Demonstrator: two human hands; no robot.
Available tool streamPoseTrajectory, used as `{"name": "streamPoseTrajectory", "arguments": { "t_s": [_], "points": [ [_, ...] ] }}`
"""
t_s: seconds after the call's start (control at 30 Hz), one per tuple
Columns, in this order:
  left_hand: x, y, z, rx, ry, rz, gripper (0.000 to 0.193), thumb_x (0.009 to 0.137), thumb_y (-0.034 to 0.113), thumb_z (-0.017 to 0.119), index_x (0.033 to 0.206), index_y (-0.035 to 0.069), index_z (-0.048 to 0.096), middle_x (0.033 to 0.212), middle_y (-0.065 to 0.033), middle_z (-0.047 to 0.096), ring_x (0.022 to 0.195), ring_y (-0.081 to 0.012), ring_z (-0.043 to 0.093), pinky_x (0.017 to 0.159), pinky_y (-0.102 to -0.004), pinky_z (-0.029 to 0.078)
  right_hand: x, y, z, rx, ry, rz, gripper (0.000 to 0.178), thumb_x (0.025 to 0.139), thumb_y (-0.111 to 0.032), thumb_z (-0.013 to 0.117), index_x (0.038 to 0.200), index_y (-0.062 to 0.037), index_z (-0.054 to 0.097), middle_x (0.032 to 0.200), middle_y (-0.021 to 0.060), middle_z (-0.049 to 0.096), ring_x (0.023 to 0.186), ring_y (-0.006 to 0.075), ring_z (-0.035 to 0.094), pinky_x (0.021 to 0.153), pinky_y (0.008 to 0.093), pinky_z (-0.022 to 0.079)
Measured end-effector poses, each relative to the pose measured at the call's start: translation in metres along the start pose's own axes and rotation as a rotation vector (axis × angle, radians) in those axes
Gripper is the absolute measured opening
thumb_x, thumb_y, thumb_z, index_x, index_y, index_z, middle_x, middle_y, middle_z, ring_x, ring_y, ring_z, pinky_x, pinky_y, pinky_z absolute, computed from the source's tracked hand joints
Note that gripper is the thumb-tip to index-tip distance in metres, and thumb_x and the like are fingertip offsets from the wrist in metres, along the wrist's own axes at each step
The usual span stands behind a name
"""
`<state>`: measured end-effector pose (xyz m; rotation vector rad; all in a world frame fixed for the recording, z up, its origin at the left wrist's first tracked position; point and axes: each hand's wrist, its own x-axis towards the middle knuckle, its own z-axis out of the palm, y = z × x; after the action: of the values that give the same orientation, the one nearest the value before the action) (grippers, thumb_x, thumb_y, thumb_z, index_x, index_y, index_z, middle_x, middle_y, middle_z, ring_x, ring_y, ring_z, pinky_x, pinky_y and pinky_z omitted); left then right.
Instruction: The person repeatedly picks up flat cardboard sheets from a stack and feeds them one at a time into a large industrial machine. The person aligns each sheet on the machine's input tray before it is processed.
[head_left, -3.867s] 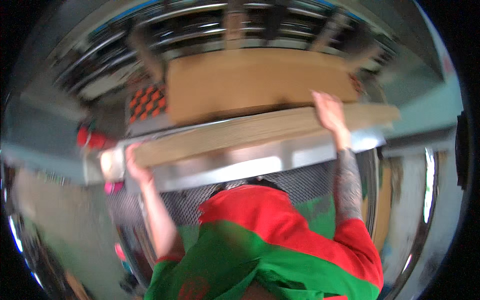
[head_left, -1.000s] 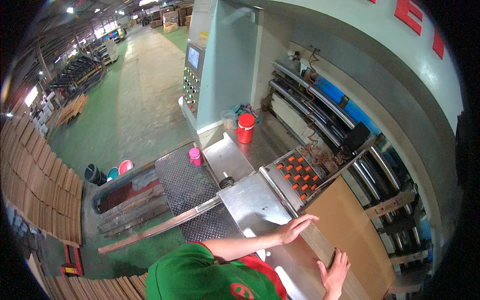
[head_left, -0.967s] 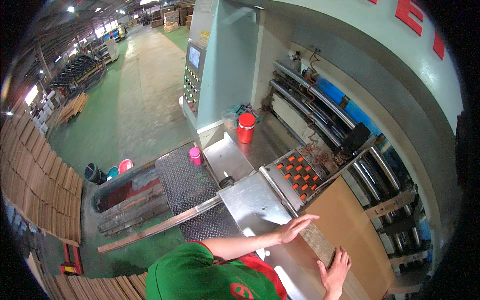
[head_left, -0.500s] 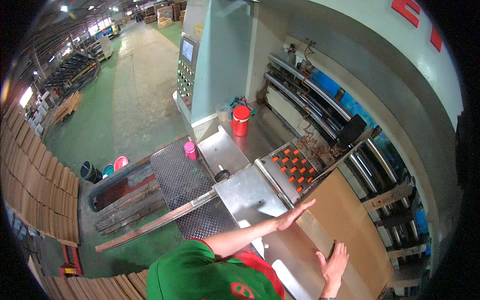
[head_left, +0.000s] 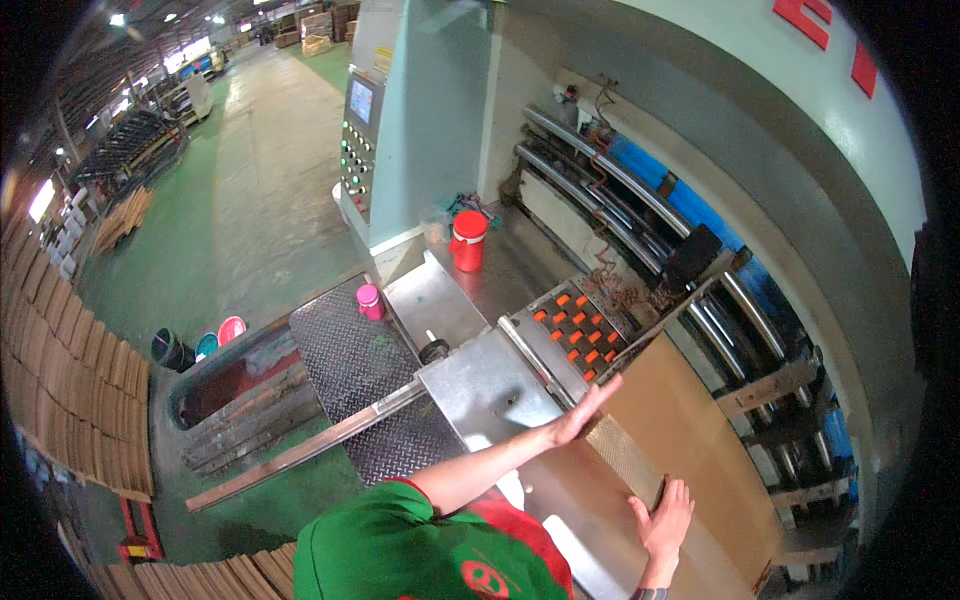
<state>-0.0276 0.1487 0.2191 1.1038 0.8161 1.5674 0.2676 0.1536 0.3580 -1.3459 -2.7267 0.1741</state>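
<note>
A stack of brown cardboard sheets (head_left: 690,430) lies at the machine's feed, its corrugated edges (head_left: 625,455) toward me. At the stack's left end is my left hand (head_left: 585,412), fingers stretched out straight and held together, the palm edge-on beside the sheets. My right hand (head_left: 663,520) rests against the near edge of the stack, its thumb apart from the raised fingers. Neither hand grips anything. Whether the left palm actually presses on the cardboard cannot be made out. Under both arms runs a shiny metal table (head_left: 500,385).
Orange rollers (head_left: 578,330) sit beyond my left hand, and steel shafts (head_left: 600,190) span the machine. A red jug (head_left: 467,240), a pink jug (head_left: 370,302) and a control panel (head_left: 358,150) stand to the left. Cardboard stacks (head_left: 80,380) line the far left.
The whole view has shifted slightly left. Both hands stay by the cardboard stack, and a little more of its left end shows beside my left hand.
</note>
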Motion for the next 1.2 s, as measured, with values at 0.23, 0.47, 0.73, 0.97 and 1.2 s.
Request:
{"name": "streamPoseTrajectory", "arguments": {
  "t_s": [0.23,0.47,0.73,0.97,1.2],
  "points": [
    [-0.004,-0.007,0.005,-0.016,0.059,0.042,0.090,0.107,0.070,0.006,0.170,0.005,0.008,0.178,-0.0095,0.008,0.165,-0.0228,0.003,0.133,-0.0409,-0.001,-0.001,0.001,-0.003,-0.058,0.008,0.009,0.085,0.085,-0.070,0.071,0.130,0.0017,0.058,0.122,0.0219,0.064,0.119,0.0418,0.059,0.101,0.0601,0.046],
    [-0.009,0.007,0.004,-0.002,0.086,0.038,0.096,0.105,0.074,0.002,0.169,0.005,0.013,0.178,-0.0126,0.012,0.164,-0.0261,0.009,0.133,-0.0430,0.001,0.003,-0.005,-0.006,-0.033,0.009,0.006,0.085,0.085,-0.070,0.072,0.130,0.0006,0.058,0.121,0.0190,0.065,0.117,0.0390,0.060,0.101,0.0578,0.046],
    [-0.006,0.011,0.008,0.109,0.104,0.092,0.096,0.104,0.075,0.002,0.170,0.006,0.009,0.179,-0.0102,0.005,0.165,-0.0248,0.004,0.132,-0.0424,-0.002,0.002,-0.003,-0.007,-0.048,-0.007,-0.001,0.085,0.084,-0.070,0.073,0.131,-0.0007,0.059,0.121,0.0165,0.064,0.116,0.0368,0.060,0.100,0.0559,0.047],
    [-0.015,0.032,0.019,0.249,-0.035,0.041,0.098,0.102,0.078,0.000,0.170,0.008,0.012,0.179,-0.0102,0.007,0.165,-0.0251,0.005,0.132,-0.0433,-0.003,0.003,-0.002,-0.006,-0.039,0.017,0.001,0.085,0.084,-0.070,0.072,0.131,-0.0003,0.059,0.121,0.0162,0.064,0.116,0.0373,0.060,0.100,0.0546,0.047],
    [-0.014,0.034,0.027,0.260,0.011,0.084,0.098,0.103,0.077,0.002,0.170,0.008,0.015,0.178,-0.0106,0.012,0.165,-0.0252,0.008,0.132,-0.0436,-0.001,0.005,0.000,-0.006,-0.027,0.007,0.014,0.084,0.084,-0.070,0.072,0.131,-0.0008,0.059,0.120,0.0151,0.064,0.116,0.0364,0.061,0.102,0.0565,0.046]
  ]
}}
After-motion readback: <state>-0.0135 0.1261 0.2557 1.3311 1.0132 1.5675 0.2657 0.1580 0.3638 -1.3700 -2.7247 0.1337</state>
